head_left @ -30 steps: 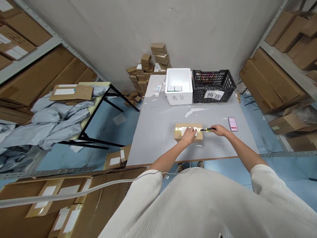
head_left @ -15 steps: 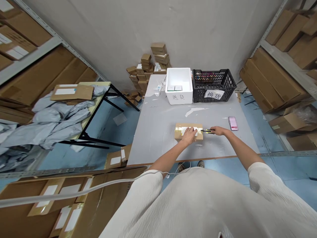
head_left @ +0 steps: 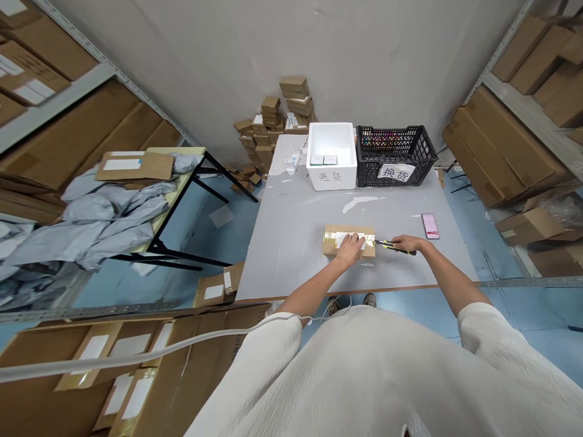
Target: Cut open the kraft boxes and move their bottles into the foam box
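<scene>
Fingers of my left hand lie unclenched on the carton, which sits beneath them on the counter. Just right of them, the cutter points at the carton's end, grasped by my right hand. It's in position, yet the carton looks closed; most work seems left, and whether any tape is cut I can't tell.
</scene>
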